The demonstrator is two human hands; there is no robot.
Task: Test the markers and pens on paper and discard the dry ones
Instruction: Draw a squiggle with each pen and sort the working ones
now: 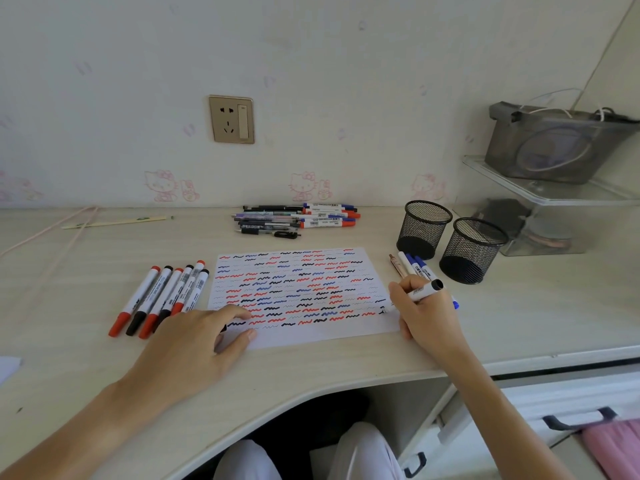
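Two hands work near the table's front edge: the left hand (194, 336) presses flat on flimsy paper (301, 296), the right hand (420, 311) pinches a light, stiff marker (427, 290) mid-barrel.

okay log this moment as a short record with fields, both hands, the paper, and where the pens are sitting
right hand: grips a black marker, tip on the paper's right edge
left hand: lies flat on the paper's near left corner
paper: covered with red, black and blue squiggles
left group: red and black markers in a row
back pile: mixed pens and markers
mesh cups: two, upright, at right
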